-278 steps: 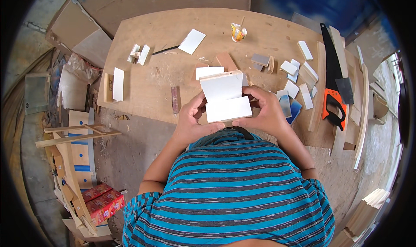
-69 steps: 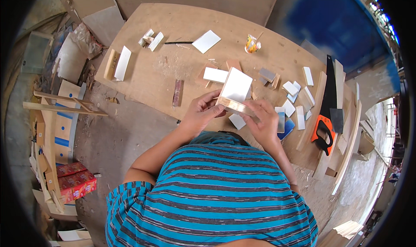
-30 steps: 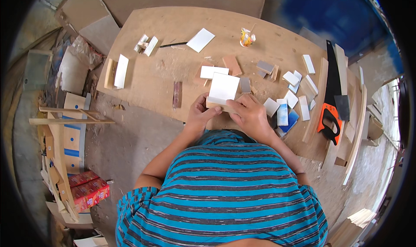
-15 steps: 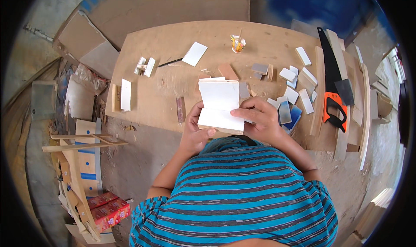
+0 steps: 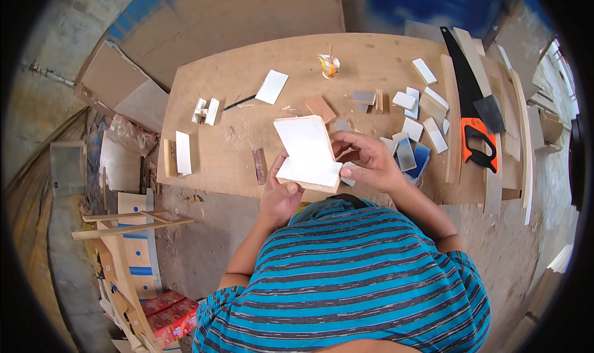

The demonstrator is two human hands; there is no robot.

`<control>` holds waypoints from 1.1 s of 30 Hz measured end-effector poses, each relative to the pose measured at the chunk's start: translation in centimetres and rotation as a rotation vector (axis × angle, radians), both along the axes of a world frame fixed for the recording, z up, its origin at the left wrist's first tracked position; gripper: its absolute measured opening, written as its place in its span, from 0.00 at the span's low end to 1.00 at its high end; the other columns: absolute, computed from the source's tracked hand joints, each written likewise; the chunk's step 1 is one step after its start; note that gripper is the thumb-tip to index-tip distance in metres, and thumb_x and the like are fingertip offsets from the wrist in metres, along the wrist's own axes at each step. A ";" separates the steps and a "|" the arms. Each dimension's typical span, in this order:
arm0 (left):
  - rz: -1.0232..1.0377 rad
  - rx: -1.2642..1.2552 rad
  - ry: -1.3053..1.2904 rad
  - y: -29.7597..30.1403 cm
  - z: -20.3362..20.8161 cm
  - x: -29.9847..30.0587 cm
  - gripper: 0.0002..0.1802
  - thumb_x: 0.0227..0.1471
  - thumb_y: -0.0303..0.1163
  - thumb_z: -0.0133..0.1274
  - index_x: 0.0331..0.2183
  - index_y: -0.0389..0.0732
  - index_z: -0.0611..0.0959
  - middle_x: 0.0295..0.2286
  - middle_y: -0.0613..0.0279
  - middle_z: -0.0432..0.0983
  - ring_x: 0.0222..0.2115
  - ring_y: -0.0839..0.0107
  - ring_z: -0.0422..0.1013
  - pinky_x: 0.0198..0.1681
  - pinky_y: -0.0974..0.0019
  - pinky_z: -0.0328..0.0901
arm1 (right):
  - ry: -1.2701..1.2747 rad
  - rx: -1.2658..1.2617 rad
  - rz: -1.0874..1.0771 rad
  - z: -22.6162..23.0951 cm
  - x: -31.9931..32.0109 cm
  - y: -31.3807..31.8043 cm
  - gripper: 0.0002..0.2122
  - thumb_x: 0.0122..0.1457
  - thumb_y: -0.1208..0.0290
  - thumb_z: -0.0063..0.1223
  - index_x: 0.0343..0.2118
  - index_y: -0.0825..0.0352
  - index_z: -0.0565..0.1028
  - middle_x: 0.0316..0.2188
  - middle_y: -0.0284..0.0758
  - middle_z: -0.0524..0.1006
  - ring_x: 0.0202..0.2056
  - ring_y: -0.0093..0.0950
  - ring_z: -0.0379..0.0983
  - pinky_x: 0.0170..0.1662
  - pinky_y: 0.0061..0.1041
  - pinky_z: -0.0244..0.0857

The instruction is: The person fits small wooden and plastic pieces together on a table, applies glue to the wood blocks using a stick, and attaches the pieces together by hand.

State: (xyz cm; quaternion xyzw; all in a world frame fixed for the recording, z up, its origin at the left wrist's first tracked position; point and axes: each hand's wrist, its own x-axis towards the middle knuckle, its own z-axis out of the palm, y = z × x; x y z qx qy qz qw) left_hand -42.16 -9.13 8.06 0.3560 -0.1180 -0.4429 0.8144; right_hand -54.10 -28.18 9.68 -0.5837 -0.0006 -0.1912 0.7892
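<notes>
I hold up two white-faced wooden boards (image 5: 308, 164) joined at an angle, one upright behind and one lying toward me, with bare wood along their edges. My left hand (image 5: 281, 195) grips the lower board at its left side, thumb at the front edge. Beside its right end, my right hand (image 5: 368, 161) is closed, thumb and fingers around a small white piece (image 5: 348, 173). Whether that piece touches the boards I cannot tell. Behind them a brown wooden block (image 5: 320, 108) lies on the wooden table (image 5: 235, 136).
Several small white blocks (image 5: 412, 128) lie to the right, near a handsaw (image 5: 479, 142) with an orange handle and long wooden strips (image 5: 451, 105). A stained cup (image 5: 329, 67) holding a stick stands at the back. Further left are a white board (image 5: 272, 87) and a dark pencil-like stick (image 5: 239, 102).
The joined boards have turned, so their right edge now shows. My right hand has shifted off the lower board's face to its right end, where a small white piece now shows.
</notes>
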 end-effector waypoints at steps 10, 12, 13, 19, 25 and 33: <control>0.010 0.075 -0.221 -0.3 1.2 -0.2 0.43 0.33 0.30 0.67 0.53 0.33 0.67 0.44 0.60 0.71 0.47 0.70 0.67 0.50 0.66 0.63 | -0.026 0.067 0.094 -1.6 -0.1 -0.8 0.17 0.51 0.75 0.62 0.44 0.74 0.75 0.38 0.36 0.76 0.40 0.23 0.72 0.43 0.22 0.68; 0.009 0.084 -0.248 -0.5 1.8 -0.3 0.44 0.33 0.31 0.67 0.53 0.33 0.67 0.44 0.60 0.71 0.47 0.70 0.68 0.49 0.66 0.64 | -0.006 0.093 0.100 -1.7 -0.1 -0.9 0.17 0.51 0.74 0.63 0.44 0.74 0.75 0.37 0.36 0.76 0.39 0.22 0.72 0.43 0.22 0.68; 0.005 0.093 -0.277 -0.6 2.1 -0.4 0.44 0.34 0.32 0.67 0.53 0.33 0.66 0.44 0.60 0.71 0.47 0.71 0.68 0.48 0.66 0.65 | 0.010 0.100 0.090 -1.7 -0.1 -0.9 0.17 0.51 0.73 0.64 0.43 0.74 0.75 0.37 0.35 0.76 0.38 0.22 0.72 0.42 0.21 0.68; -0.032 0.121 -0.281 -0.7 2.3 -0.2 0.45 0.36 0.31 0.66 0.55 0.31 0.65 0.46 0.58 0.70 0.49 0.67 0.66 0.54 0.64 0.58 | 0.077 0.170 0.078 -2.5 -0.1 -1.2 0.17 0.49 0.72 0.65 0.42 0.73 0.76 0.37 0.33 0.77 0.38 0.20 0.72 0.43 0.20 0.67; -0.012 0.162 -0.335 -1.2 2.3 -0.1 0.41 0.39 0.34 0.65 0.54 0.31 0.67 0.44 0.58 0.71 0.46 0.71 0.67 0.47 0.66 0.64 | 0.096 0.208 0.041 -3.9 0.4 -1.4 0.15 0.50 0.73 0.64 0.40 0.71 0.76 0.36 0.32 0.77 0.38 0.21 0.73 0.44 0.21 0.68; 0.004 0.150 -0.202 -2.6 1.7 0.6 0.37 0.44 0.34 0.61 0.53 0.29 0.66 0.43 0.56 0.73 0.44 0.68 0.70 0.49 0.64 0.65 | 0.155 0.348 0.053 -4.8 1.4 -1.5 0.11 0.55 0.75 0.59 0.40 0.72 0.75 0.35 0.32 0.78 0.37 0.21 0.73 0.43 0.22 0.68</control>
